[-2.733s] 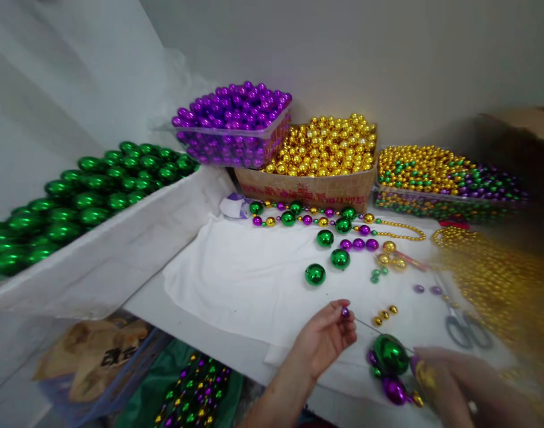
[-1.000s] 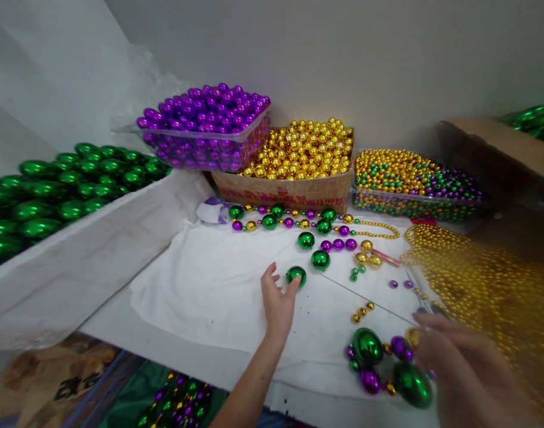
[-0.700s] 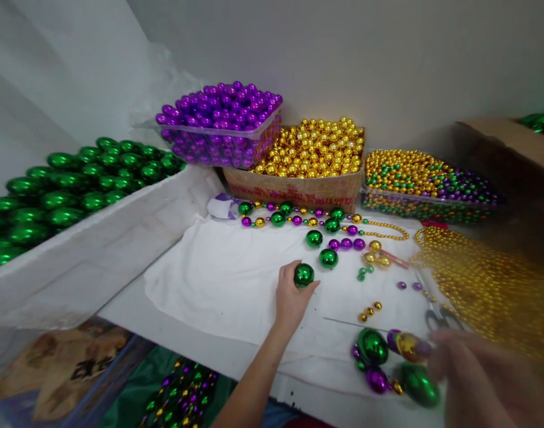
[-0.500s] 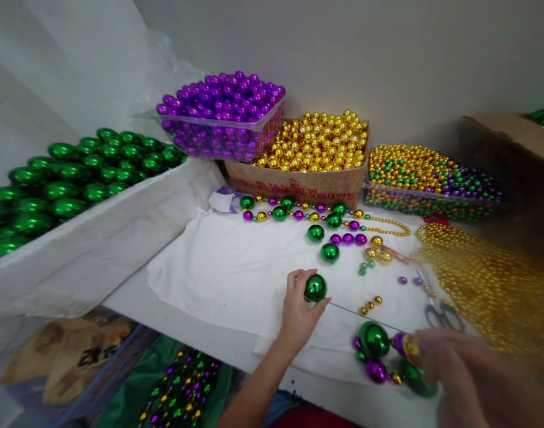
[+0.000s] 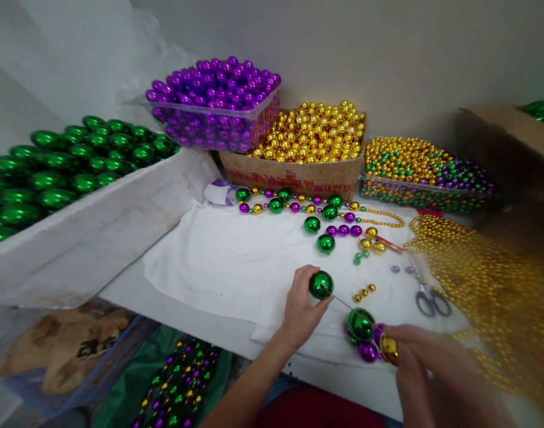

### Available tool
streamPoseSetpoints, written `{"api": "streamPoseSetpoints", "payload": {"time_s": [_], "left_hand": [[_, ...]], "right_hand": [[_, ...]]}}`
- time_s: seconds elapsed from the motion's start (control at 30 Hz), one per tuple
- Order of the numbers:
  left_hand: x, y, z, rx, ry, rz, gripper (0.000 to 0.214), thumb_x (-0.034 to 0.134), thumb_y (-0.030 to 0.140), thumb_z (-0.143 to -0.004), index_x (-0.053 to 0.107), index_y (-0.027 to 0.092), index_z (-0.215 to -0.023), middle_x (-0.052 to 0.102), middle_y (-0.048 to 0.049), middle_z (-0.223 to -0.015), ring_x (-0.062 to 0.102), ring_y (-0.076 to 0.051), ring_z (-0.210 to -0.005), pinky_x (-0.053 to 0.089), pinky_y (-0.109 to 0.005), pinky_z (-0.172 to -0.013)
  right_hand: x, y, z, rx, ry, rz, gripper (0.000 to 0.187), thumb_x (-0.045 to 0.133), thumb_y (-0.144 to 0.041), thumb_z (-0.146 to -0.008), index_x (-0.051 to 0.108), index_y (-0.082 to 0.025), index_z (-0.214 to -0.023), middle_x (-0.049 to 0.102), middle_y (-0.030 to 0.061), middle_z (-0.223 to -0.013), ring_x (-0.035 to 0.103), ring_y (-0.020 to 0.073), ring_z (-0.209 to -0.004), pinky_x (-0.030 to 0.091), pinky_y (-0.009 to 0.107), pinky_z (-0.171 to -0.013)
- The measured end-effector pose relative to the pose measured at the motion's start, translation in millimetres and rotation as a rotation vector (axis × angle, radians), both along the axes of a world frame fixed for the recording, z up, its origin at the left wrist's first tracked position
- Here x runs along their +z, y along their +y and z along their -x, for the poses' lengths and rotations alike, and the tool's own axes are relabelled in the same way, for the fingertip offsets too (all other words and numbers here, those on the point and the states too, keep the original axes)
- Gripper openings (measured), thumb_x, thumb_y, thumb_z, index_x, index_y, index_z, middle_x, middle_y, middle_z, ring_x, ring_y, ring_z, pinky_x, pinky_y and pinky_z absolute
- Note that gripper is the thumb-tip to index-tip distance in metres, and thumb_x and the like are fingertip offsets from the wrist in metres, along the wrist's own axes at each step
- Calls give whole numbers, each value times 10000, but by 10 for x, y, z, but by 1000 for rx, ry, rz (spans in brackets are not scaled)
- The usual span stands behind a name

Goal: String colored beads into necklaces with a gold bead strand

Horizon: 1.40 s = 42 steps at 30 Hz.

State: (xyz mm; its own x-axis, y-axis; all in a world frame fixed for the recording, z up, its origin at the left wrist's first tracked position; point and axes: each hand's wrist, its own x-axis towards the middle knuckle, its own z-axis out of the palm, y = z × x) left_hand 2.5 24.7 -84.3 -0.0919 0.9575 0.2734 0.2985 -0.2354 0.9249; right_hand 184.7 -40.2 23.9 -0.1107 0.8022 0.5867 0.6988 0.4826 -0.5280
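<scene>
My left hand pinches a large shiny green bead between thumb and fingers above the white cloth. A thin needle-like wire runs from the hole side of this bead to a second large green bead. My right hand, slightly blurred, closes on a strand of beads at a gold bead. Purple beads hang in the same cluster. Three small gold beads lie loose on the cloth, just right of my left hand. Scissors rest farther right.
A finished-looking bead necklace lies along the back of the white cloth. Behind it stand a purple bead tub, a gold bead carton and a mixed bead tub. A foam box of green beads borders the left.
My right hand has moved left with the strand, bringing the wire's end against the green bead. My left hand has shifted slightly right. The view has tilted a little.
</scene>
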Motion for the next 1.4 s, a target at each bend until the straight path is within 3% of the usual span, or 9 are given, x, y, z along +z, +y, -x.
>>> {"api": "streamPoseSetpoints", "payload": {"time_s": [0.07, 0.23, 0.57, 0.83, 1.03, 1.4], "left_hand": [[-19, -8, -2, 2, 51, -19, 469, 720, 185, -721, 529, 217, -1148, 530, -87, -1161, 472, -246, -1131, 356, -369, -999], [-106, -7, -2, -5, 213, -77, 512, 705, 151, -724, 469, 205, -1176, 500, -91, -1175, 471, -241, -1129, 390, -405, -983], [-159, -14, -11, 42, 372, -92, 535, 727, 211, -724, 471, 207, -1193, 532, -92, -1191, 471, -254, -1139, 386, -425, -989], [-125, -41, -10, 29, 369, -89, 504, 694, 253, -758, 475, 202, -1209, 529, -94, -1210, 459, -252, -1156, 361, -430, -1013], [-116, -43, 0, 68, 370, -65, 504, 697, 219, -744, 495, 198, -1205, 536, -97, -1211, 473, -256, -1140, 387, -423, -988], [-68, -4, -29, 39, 271, -36, 543, 716, 154, -713, 493, 205, -1206, 506, -88, -1207, 468, -241, -1158, 384, -405, -1012]], "right_hand": [[-5, 48, -53, 61, -112, -22, 155, 556, -171, -842, 632, -215, -970, 735, 43, -844, 706, 152, -664, 534, 188, -480], [-12, 71, -58, 53, -274, -29, 115, 546, -224, -866, 647, -213, -919, 743, 24, -871, 712, 139, -710, 561, 173, -573], [-10, 175, 276, 27, -247, -87, 161, 473, -237, -926, 621, -196, -878, 720, 44, -860, 667, 138, -677, 538, 223, -644], [-224, 297, 347, 162, -148, -158, 100, 505, -93, -892, 563, -118, -969, 682, 111, -923, 644, 160, -855, 502, 245, -723], [-370, 311, 359, 121, -131, -163, 107, 504, -97, -896, 561, -125, -982, 680, 98, -926, 647, 158, -854, 498, 250, -726], [-247, 255, 315, 46, -176, -137, 131, 478, -217, -937, 587, -145, -925, 697, 70, -903, 663, 140, -789, 500, 223, -688]]}}
